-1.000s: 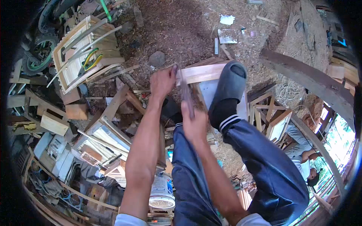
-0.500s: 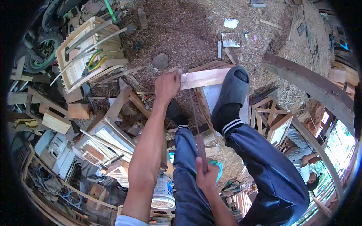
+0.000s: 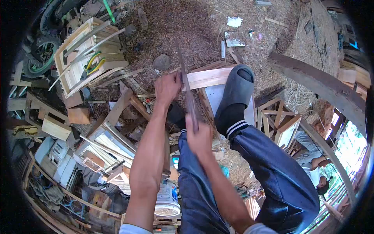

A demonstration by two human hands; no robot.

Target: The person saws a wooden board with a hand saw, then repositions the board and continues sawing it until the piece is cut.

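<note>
A pale wooden board (image 3: 206, 79) lies across a wooden piece with a light-coloured panel (image 3: 218, 99). My left hand (image 3: 167, 89) is closed around the board's left end. My right hand (image 3: 199, 136) grips the handle of a handsaw (image 3: 186, 84), slightly blurred by motion. Its thin blade points away from me and crosses the board right beside my left fingers. A dark slipper (image 3: 238, 87) on my raised foot presses on the board's right end. The blade's exact contact with the wood is hard to make out.
A wooden crate-like frame (image 3: 89, 58) with yellow-green handled pliers (image 3: 94, 63) stands upper left. Wooden pieces crowd the left, near a white bucket (image 3: 167, 201). A thick beam (image 3: 315, 82) slants at right. Another person (image 3: 311, 160) sits at the lower right. A stone (image 3: 161, 62) lies ahead.
My right hand has pushed forward, away from me, carrying the saw so its blade reaches farther past the board. My left hand and foot keep their places on the board; the view shifts slightly.
</note>
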